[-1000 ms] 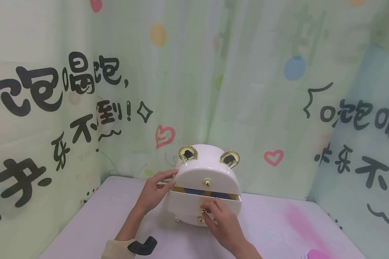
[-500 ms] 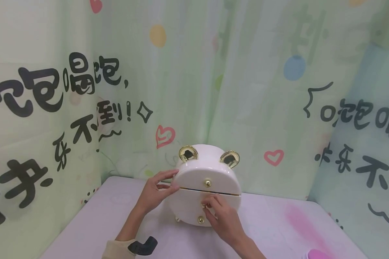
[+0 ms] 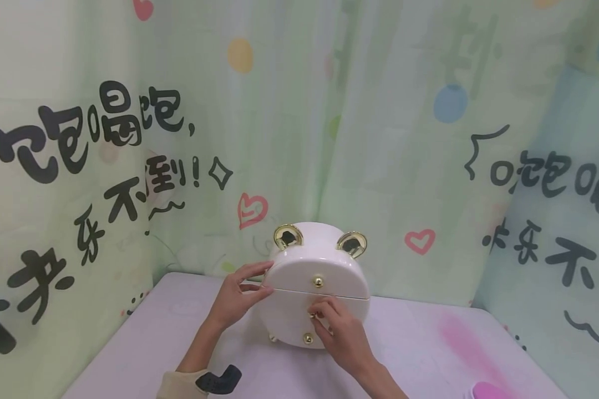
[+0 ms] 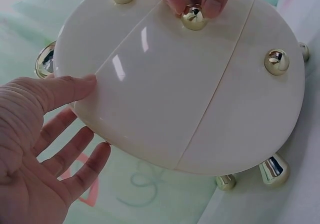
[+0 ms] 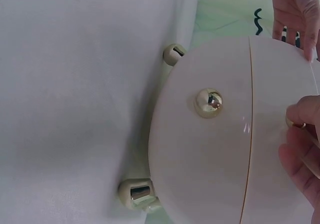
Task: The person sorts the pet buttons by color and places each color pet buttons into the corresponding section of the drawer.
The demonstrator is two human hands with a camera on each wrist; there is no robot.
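Here, hands (image 3: 234, 299) (image 3: 346, 335) on box (image 3: 293, 308), table edge (image 3: 409, 305) behind

Light is soft (small glare streaks mark the drawer front (image 4: 170, 82)).

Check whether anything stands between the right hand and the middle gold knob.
Nothing visible does: the right hand pinches the middle gold knob directly. The left hand touches the box, away from the knob.
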